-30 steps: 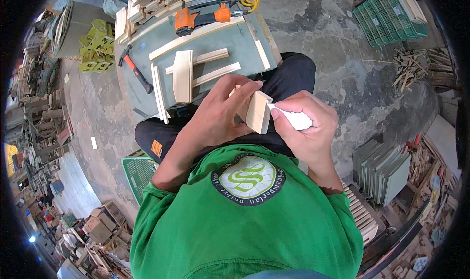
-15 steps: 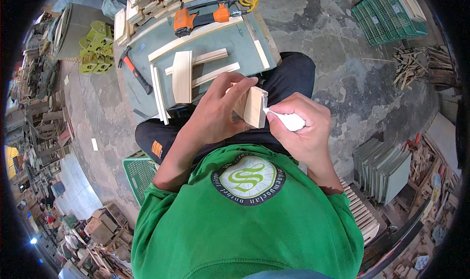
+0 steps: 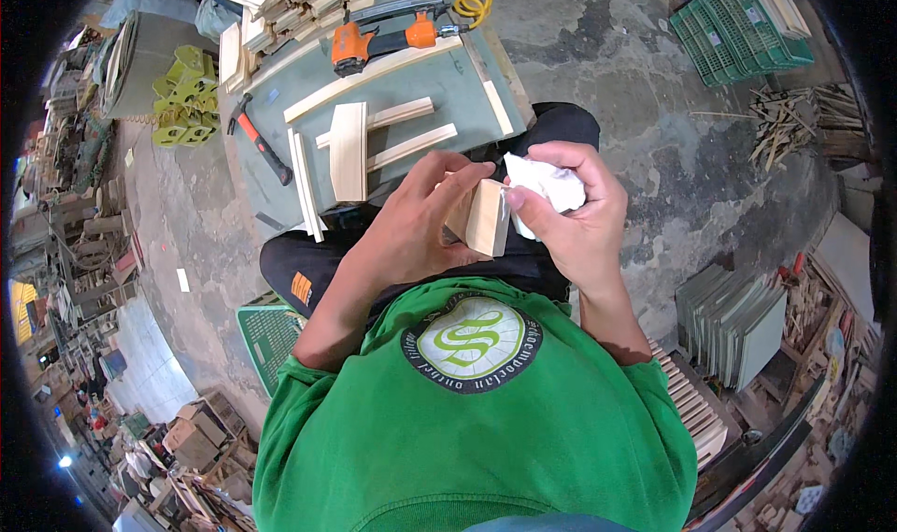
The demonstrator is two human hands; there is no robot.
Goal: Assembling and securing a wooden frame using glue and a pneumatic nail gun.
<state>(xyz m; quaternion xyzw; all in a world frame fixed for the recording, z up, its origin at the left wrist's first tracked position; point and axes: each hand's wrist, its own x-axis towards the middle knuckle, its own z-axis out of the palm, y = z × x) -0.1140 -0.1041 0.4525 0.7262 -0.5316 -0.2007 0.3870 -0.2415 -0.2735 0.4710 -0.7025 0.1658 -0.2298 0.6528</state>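
Note:
My left hand (image 3: pixel 420 222) grips a small pale wooden block (image 3: pixel 486 216) held upright over my lap, fingers wrapped around its left side. My right hand (image 3: pixel 572 222) clutches a crumpled white cloth (image 3: pixel 549 183) and presses it against the block's right face. Both hands meet just above my green shirt, in front of the low green worktable (image 3: pixel 439 74).
On the worktable lie several wooden slats (image 3: pixel 350 149), an orange nail gun (image 3: pixel 374 39), a hammer (image 3: pixel 260 141) and a yellow coil (image 3: pixel 473 5). Stacked wood pieces (image 3: pixel 290 0) sit behind. Green crates (image 3: pixel 738 28) stand far right; grey boards (image 3: pixel 733 317) lean at right; yellow blocks (image 3: pixel 185 98) lie at left.
The block has tilted slightly and shifted a little left. My right hand has slid the white cloth along its right face.

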